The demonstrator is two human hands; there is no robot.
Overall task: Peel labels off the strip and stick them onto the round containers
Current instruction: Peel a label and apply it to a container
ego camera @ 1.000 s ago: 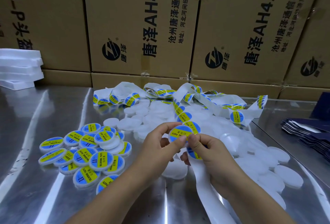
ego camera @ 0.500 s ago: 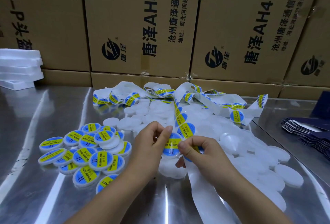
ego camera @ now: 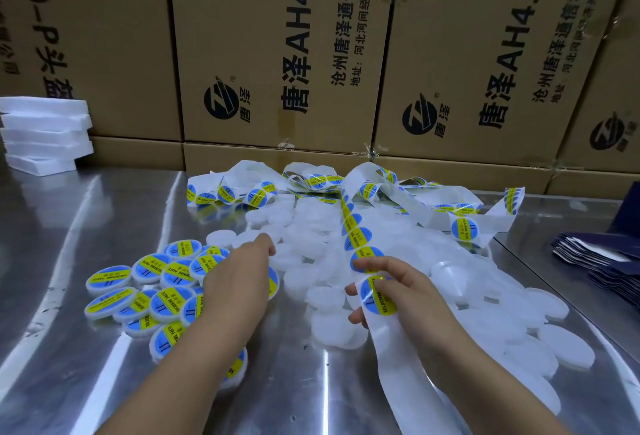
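Fingers of right hand (ego camera: 408, 296) pinch label strip (ego camera: 389, 348); left hand (ego camera: 235, 278) hides own fingers, grip unclear.

**Obscured and incomplete items, head view**

The left hand (ego camera: 239, 278) shows its back only; its palm is hidden, and its hold on the labelled container (ego camera: 274, 282) showing at its right side cannot be determined. It also covers part of the labelled pile (ego camera: 173, 303). The right hand (ego camera: 398, 284) hides the label strip (ego camera: 391, 358) where it pinches it; the strip's bare end leaves the bottom edge. The cardboard boxes (ego camera: 277, 53) are cut off at the top, the foam stack (ego camera: 45, 136) at the left and the dark pouches (ego camera: 599, 261) at the right. The unlabelled containers (ego camera: 519, 313) blur into one white mass. The labels' small print is illegible.
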